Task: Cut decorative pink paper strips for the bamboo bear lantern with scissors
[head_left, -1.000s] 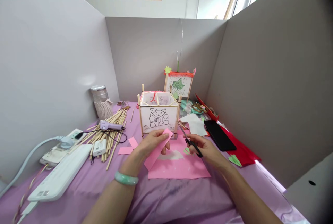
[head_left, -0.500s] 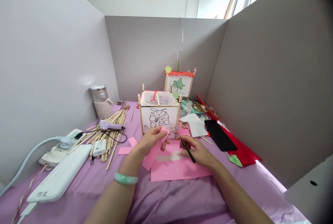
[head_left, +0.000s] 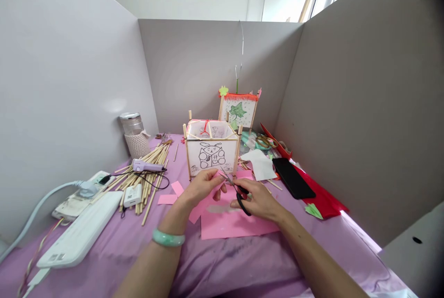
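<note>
Centrally, near edge of the purple cloth point(head_left: 222, 265): left hand point(head_left: 203, 187), fingers pinched on a pink paper strip point(head_left: 201, 208) that hangs toward the near left; right hand point(head_left: 258, 202), clenched through the handles of black scissors point(head_left: 236, 189), blades angled up-left and meeting the strip's far end. Judged stage: cut just starting at that end, most of the strip uncut. Beneath both hands, a large pink sheet point(head_left: 236, 226) lies flat; two small pink offcuts point(head_left: 171, 194) sit to its left. Just beyond, a white paper lantern point(head_left: 211, 152) with stick frame and an ink-drawn cartoon figure; the marks on it are not legible as writing. Far left, bamboo sticks point(head_left: 152, 171). No brands readable.
</note>
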`<state>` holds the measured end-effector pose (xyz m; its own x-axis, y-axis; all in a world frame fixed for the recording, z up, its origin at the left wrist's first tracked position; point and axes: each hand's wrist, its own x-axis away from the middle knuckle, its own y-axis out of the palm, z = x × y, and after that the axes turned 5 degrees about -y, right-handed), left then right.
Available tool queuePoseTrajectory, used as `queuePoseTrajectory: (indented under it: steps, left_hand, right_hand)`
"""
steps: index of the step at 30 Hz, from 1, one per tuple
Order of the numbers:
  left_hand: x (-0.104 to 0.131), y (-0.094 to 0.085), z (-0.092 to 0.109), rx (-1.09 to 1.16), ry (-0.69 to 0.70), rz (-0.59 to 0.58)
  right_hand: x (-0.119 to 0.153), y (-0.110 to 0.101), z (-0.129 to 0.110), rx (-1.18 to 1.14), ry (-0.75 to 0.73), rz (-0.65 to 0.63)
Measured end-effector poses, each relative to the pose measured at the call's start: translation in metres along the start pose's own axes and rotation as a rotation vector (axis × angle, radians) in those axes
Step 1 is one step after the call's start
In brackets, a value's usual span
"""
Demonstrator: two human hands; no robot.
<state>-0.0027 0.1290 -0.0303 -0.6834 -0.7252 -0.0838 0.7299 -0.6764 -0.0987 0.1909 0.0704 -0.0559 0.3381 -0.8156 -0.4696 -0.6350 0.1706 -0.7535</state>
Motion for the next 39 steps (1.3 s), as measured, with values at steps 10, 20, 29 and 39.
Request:
queuePoseTrajectory:
  steps: [10, 20, 29, 39]
  left_hand:
    - [-0.003, -0.002, -0.006, -0.053, -0.003, 0.001]
    - [-0.001, -0.001, -0.004, -0.067, -0.004, -0.027]
    - [-0.002, -0.003, -0.009, -0.049, -0.002, -0.034]
    - [-0.002, -0.003, -0.008, -0.034, 0.01, -0.026]
  right_hand:
    - [0.0, 0.004, -0.001, 0.1, -0.045, 0.04]
    - [0.003, 0.007, 0.001, 0.06, -0.064, 0.053]
    - [0.005, 0.008, 0.0, 0.076, -0.063, 0.058]
    - [0.005, 0.009, 0.001, 0.092, -0.084, 0.071]
